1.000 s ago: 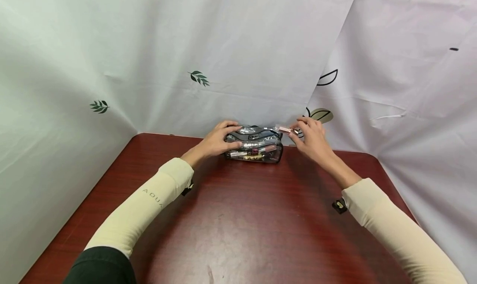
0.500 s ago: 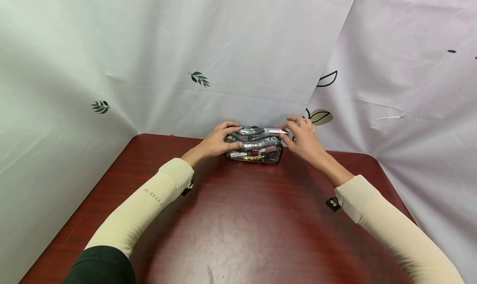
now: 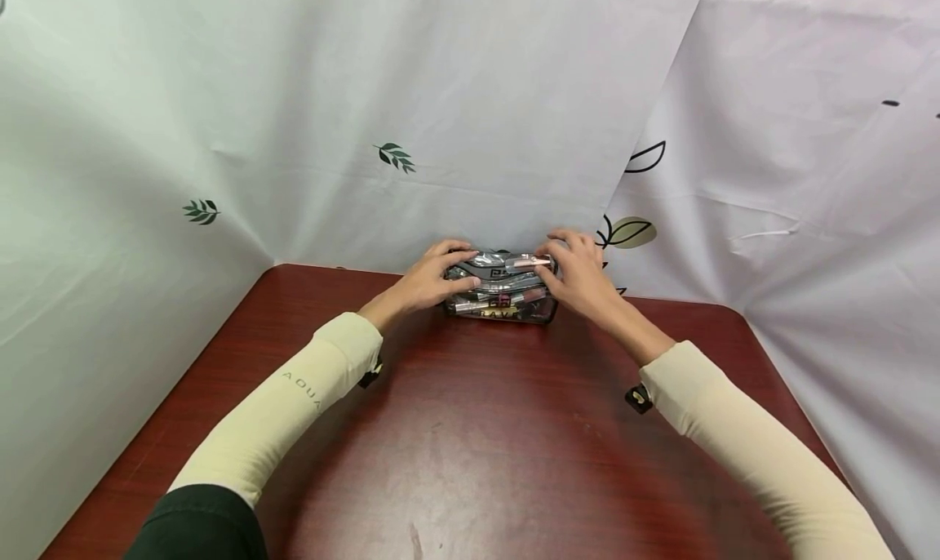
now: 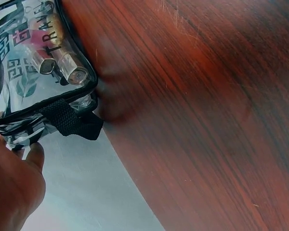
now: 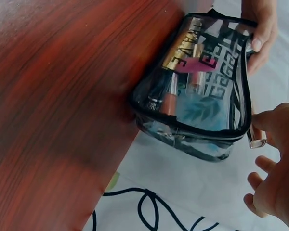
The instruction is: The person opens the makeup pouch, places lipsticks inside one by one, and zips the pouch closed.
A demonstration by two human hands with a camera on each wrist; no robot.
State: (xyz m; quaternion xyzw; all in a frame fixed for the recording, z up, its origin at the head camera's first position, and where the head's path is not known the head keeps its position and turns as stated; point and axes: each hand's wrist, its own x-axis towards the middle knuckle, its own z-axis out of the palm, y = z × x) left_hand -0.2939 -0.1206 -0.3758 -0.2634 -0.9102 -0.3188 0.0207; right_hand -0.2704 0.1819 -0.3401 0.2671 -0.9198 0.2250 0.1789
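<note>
A clear zip pouch (image 3: 539,309) with black trim and printed lettering stands at the table's back edge. Several cosmetic tubes show through its side. My left hand (image 3: 424,281) grips the pouch's upper left end, thumb on the near side and fingers over the top; in the left wrist view a black fabric tab (image 4: 72,120) hangs from that end. Between thumb and fingertips, my right hand (image 3: 580,278) pinches a slim rose-gold and clear lip gloss tube (image 3: 520,262). It lies lengthwise over the pouch's top opening at the right. The right wrist view shows only the tube's metallic end (image 5: 257,139).
The dark red wooden table (image 3: 470,429) stretches toward me. Right behind the pouch, a white curtain (image 3: 514,135) with leaf prints hangs past the table's back edge. More white fabric (image 3: 110,176) stands along both sides.
My right hand has moved left with the lip gloss tube, from beyond the pouch's right end to over its top. The left hand has stayed on the pouch.
</note>
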